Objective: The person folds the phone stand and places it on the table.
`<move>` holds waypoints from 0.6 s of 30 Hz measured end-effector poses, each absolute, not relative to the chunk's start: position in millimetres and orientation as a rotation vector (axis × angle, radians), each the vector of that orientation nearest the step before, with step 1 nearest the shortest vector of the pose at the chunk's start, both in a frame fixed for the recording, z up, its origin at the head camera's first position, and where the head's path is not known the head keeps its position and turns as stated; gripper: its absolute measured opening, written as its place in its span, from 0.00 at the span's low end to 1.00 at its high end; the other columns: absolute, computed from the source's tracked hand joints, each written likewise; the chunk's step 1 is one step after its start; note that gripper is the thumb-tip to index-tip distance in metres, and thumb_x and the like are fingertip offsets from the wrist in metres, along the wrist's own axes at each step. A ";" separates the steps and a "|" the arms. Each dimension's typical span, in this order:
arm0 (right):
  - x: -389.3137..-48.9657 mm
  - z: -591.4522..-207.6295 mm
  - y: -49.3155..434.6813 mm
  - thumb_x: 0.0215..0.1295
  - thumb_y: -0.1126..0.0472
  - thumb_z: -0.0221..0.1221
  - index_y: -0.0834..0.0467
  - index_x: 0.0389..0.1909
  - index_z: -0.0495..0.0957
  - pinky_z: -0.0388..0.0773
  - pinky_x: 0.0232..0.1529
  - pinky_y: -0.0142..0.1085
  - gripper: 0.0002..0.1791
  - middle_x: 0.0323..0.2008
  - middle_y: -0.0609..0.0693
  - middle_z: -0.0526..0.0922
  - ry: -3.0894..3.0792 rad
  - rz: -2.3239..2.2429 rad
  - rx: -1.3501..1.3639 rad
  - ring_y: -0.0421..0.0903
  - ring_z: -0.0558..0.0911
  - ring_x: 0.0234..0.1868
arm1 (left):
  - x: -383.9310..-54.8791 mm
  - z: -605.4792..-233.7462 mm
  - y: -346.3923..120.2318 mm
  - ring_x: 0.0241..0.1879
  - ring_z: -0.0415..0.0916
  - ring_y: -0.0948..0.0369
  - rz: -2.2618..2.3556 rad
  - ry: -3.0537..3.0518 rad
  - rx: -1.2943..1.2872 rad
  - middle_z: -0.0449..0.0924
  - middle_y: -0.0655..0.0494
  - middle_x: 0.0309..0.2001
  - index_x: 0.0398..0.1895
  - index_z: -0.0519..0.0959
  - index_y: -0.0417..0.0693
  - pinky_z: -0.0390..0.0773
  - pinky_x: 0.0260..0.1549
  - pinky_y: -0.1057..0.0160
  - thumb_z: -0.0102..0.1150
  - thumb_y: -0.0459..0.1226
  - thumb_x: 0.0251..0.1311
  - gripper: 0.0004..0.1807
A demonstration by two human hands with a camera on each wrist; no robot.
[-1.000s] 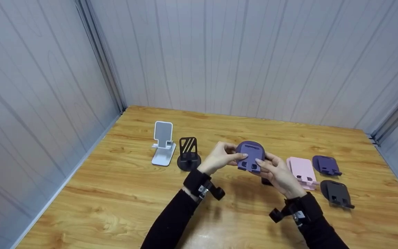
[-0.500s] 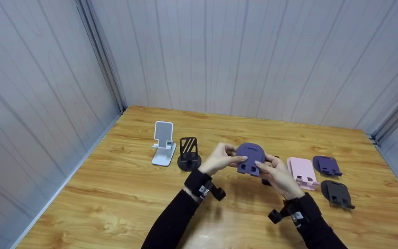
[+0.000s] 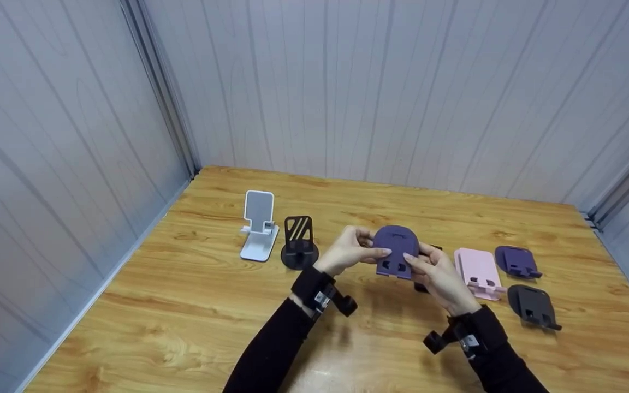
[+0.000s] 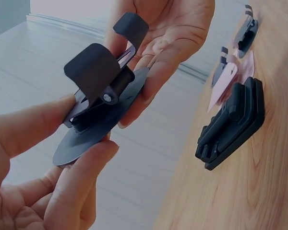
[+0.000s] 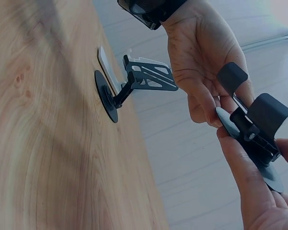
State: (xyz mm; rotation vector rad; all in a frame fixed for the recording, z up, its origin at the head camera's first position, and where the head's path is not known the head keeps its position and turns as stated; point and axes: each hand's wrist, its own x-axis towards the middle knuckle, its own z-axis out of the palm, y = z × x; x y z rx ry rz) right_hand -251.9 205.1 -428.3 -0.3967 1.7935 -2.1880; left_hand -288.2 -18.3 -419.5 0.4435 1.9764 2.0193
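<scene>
A purple folding phone stand point(image 3: 396, 243) with a round base is held up above the table between both hands, folded nearly flat. My left hand point(image 3: 346, 252) pinches its left edge, thumb on the front plate and fingers behind. From the other side my right hand point(image 3: 441, 277) pinches it the same way. In the left wrist view the stand's two curved hooks point(image 4: 93, 72) and hinge show end-on, looking dark there. The right wrist view shows the thin round base point(image 5: 273, 178) resting against the right fingers. A folded black stand point(image 4: 233, 124) lies under the right hand, mostly hidden in the head view.
Left of the hands, a white phone stand point(image 3: 259, 226) and a black slotted one point(image 3: 298, 243) stand unfolded. To the right lie folded stands: pink point(image 3: 478, 271), dark purple point(image 3: 516, 261) and dark grey point(image 3: 534, 305). Panel walls point(image 3: 347, 93) rise behind the wooden table point(image 3: 183, 327).
The purple stand has tipped slightly, and its front plate now looks flatter against the round base, with the bottom hooks less visible. Both hands keep their grip and have barely moved.
</scene>
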 end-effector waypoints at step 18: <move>-255.1 -418.9 210.5 0.84 0.68 0.49 0.78 0.80 0.42 0.86 0.56 0.34 0.36 0.52 0.47 0.89 1.764 -2.209 -0.406 0.39 0.89 0.51 | -287.0 -411.4 -23.0 0.46 0.86 0.58 1.907 2.158 0.533 0.88 0.43 0.51 0.62 0.81 0.33 0.88 0.52 0.56 0.67 0.37 0.72 0.22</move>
